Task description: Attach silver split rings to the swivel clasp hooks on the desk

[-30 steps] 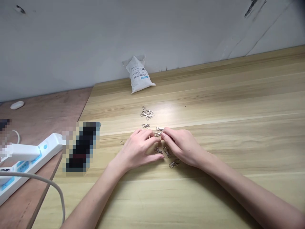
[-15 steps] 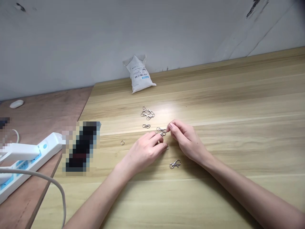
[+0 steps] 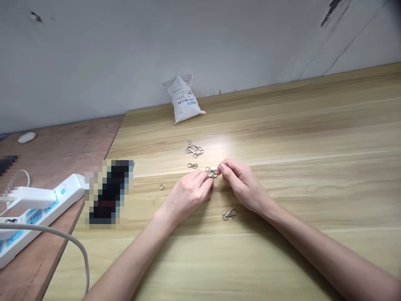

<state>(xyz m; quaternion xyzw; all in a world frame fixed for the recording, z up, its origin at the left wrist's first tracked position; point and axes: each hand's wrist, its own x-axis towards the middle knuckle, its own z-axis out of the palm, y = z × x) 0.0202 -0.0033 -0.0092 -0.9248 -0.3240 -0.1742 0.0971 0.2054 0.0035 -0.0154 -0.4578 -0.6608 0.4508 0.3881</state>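
My left hand [image 3: 189, 190] rests low over the table with its fingers curled; what lies under the fingertips is hidden. Right at its index finger a silver swivel clasp [image 3: 213, 176] pokes out, partly covered. My right hand [image 3: 239, 179] is closed in a pinch of thumb and index finger at the end of another silver swivel clasp [image 3: 211, 169]. Closer to me lies a clasp with a ring [image 3: 229, 214]. A small pile of clasps [image 3: 194, 149] and one more clasp [image 3: 192, 166] lie beyond my left hand. To its left is a loose split ring [image 3: 162, 187].
A white plastic packet [image 3: 185, 100] with a label leans at the wall. At left are a pixelated dark object [image 3: 111, 192], a white power strip [image 3: 40, 213] with plugs, a grey cable [image 3: 79, 244] and a white oval case [image 3: 27, 137] on a brown surface.
The fingers of my left hand have drawn in, and the small ring seen by their tips is now out of sight. My right hand has shifted slightly left, towards the clasps.
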